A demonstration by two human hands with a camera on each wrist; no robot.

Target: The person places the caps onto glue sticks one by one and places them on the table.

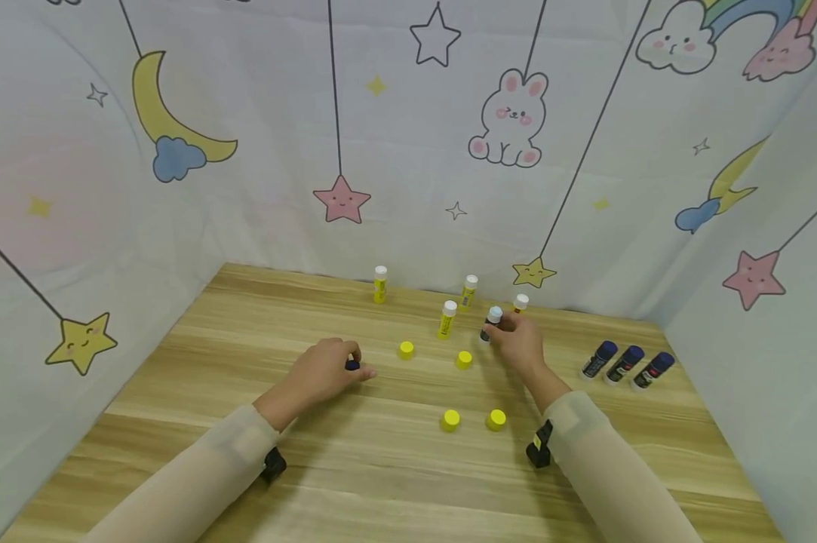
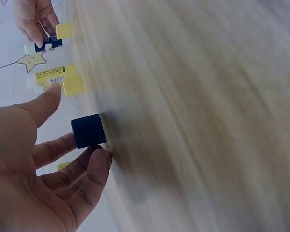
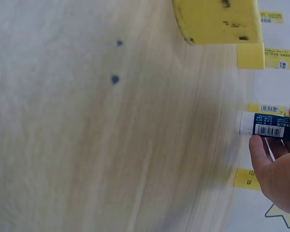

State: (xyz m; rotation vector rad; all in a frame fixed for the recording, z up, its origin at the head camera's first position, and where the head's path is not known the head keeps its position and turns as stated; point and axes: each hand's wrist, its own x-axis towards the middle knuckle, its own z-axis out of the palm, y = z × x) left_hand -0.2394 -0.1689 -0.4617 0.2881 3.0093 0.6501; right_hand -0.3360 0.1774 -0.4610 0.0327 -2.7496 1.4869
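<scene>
A small navy cap stands on the tabletop between the thumb and fingers of my left hand. In the left wrist view the thumb is spread away from it; the fingertips lie beside it, and contact is unclear. Farther back on the right, my right hand grips an uncapped navy glue stick upright by its body, its white base at the table. The pale top of this stick shows in the head view. Partly behind that hand stands an uncapped yellow glue stick with a white top.
Other uncapped yellow glue sticks stand toward the back curtain. Several loose yellow caps sit about the middle of the wooden table. Three capped navy glue sticks stand in a row at the right.
</scene>
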